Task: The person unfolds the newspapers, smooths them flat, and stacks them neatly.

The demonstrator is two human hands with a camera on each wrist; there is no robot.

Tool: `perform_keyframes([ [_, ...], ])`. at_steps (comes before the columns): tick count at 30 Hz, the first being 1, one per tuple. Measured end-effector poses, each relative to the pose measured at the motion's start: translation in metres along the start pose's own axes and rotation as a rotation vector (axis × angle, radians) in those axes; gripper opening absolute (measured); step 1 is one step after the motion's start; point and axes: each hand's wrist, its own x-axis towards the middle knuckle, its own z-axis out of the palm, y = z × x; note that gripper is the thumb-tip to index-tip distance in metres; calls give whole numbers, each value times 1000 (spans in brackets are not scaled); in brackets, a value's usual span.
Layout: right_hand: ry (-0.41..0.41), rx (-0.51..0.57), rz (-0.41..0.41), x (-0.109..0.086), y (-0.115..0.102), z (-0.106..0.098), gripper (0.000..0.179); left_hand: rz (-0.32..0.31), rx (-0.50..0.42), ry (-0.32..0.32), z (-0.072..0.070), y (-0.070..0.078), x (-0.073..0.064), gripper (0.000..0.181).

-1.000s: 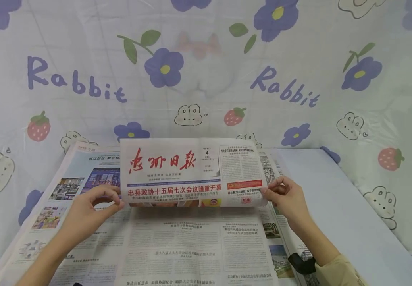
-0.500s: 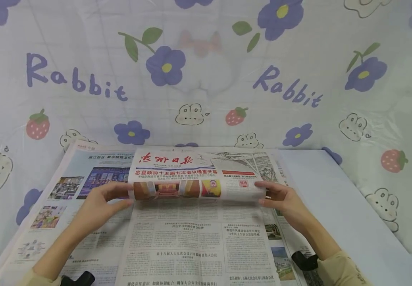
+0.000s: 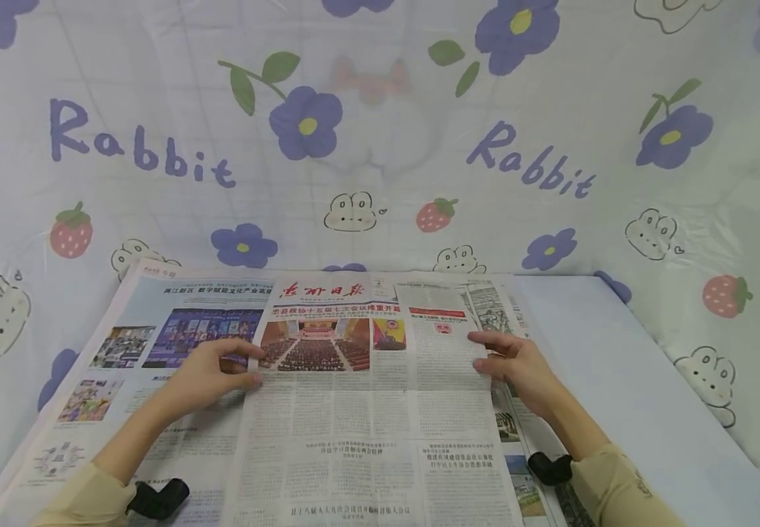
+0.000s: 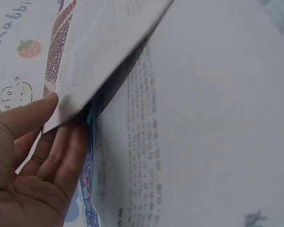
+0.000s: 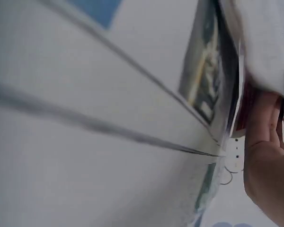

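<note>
A newspaper (image 3: 360,417) with a red masthead and a large hall photo lies mostly flat over other sheets. At its left edge is my left hand (image 3: 198,384). In the left wrist view the thumb rests on the raised newspaper edge (image 4: 99,52), with fingers beneath, pinching it. My right hand (image 3: 528,377) holds the opposite edge beside the text column. The right wrist view has the fingers of that hand (image 5: 265,156) tucked under the curled paper (image 5: 262,42); part of the thumb is cut off by the frame.
Under the top newspaper, another newspaper (image 3: 179,432) with colour photos spreads left, and printed sheets (image 3: 518,468) peek out at right. A white tabletop (image 3: 624,380) shows further right. A patterned curtain (image 3: 380,168) hangs behind. Black wrist mounts (image 3: 159,499) sit at both sleeves.
The newspaper's upper part, raised and curved over a second ago, now lies back nearly flat, revealing the whole hall photo. The sheet has shifted toward me, and its top slightly right.
</note>
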Motion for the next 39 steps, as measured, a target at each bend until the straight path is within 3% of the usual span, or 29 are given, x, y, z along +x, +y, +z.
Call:
perform_keyframes([
  [5,78,49,161,6,2,4,56,-105,-191,-46,2,-5,1,48],
  [9,154,78,293,11,-1,6,54,-179,-233,-15,3,-14,5,50],
  [14,177,46,343,15,-3,6,53,-266,-336,30,5,-21,8,50],
  [20,193,31,421,19,-1,0,55,-315,-471,84,10,-18,15,49],
  [25,148,56,441,20,0,-3,58,-367,-490,101,12,-17,17,47],
  [39,105,63,438,25,2,0,58,-368,-495,110,8,-19,12,48],
])
